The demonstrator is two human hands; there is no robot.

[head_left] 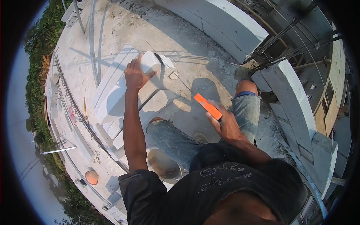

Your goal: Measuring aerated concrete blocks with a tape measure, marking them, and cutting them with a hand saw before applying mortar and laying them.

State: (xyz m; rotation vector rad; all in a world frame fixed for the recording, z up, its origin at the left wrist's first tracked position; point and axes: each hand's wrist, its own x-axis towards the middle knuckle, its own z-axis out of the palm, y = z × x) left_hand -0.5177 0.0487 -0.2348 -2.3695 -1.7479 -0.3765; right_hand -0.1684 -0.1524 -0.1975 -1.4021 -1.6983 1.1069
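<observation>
My left hand (137, 75) presses on a white lightweight concrete block (117, 75), its thumb spread away from the fingers. My right hand (227, 123) is closed around the orange handle of a hand saw (208, 106). The saw's thin blade, seen almost edge-on, runs up and left to the end of a white block piece (150, 62) beside my left hand. How deep the blade sits in it I cannot tell. Below lies another pale block (158, 101), close to my knee.
A low wall of white blocks (225, 22) curves along the far side, and another (296, 93) stands at the right by an edge with steel rods. A round bucket-like container (163, 165) is beside my leg. Metal poles (92, 45) and an orange bowl-shaped thing (91, 177) are at left.
</observation>
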